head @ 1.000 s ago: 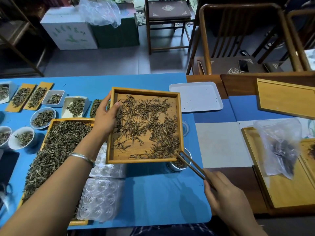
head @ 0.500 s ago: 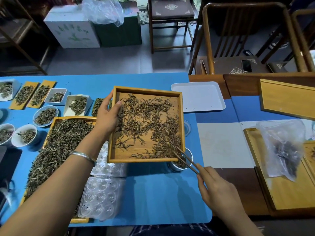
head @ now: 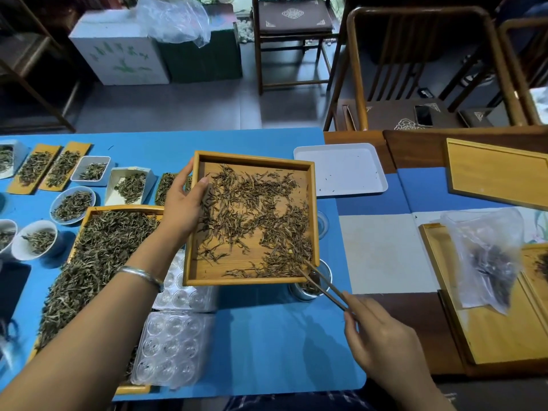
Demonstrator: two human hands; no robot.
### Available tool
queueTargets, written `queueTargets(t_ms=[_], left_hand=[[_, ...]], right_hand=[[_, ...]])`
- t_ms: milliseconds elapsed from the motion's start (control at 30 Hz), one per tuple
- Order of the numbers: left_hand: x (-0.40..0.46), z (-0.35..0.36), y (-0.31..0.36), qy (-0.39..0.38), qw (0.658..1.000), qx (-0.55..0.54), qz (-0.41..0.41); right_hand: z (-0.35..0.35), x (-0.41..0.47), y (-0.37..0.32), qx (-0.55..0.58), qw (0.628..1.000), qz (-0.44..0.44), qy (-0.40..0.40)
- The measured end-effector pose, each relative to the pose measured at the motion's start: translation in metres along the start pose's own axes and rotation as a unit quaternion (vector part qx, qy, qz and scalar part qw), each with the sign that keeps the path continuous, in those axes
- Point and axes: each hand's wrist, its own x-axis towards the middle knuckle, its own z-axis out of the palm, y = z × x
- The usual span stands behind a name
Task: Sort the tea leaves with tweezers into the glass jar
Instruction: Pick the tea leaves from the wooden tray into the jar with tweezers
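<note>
We are gripping the wooden tray (head: 252,271) by its left rim with our left hand (head: 184,203), fingers curled round the edge, holding it above the blue counter (head: 267,336). Since a second ago the tweezers (head: 321,284) in our right hand (head: 382,342) have been sliding from the tray's near right corner further in among the tea leaves (head: 261,215), fingers pinching the tweezers' handle end. The tips are lying a little apart, so we are judging that another pick is starting. The glass jar (head: 311,287) is standing just below that corner, partly hidden. Counting left to right: three small white bowls, one blue-rimmed dish, two clear blister trays, one white tray (head: 341,170).
</note>
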Motion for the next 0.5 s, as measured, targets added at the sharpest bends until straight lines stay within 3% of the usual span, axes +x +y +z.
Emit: queueTargets(t_ms=[233,500], left_hand=[[-0.002,0.000,0.000,-0.004,1.000,0.002,0.001],[0.000,-0.001,0.002,-0.007,1.000,0.008,0.004]], right_hand=[[0.003,0.053,-0.033,-0.002,0.987,-0.145,-0.064],[0.011,0.080,-0.044,-0.044,0.975,-0.209,-0.059]])
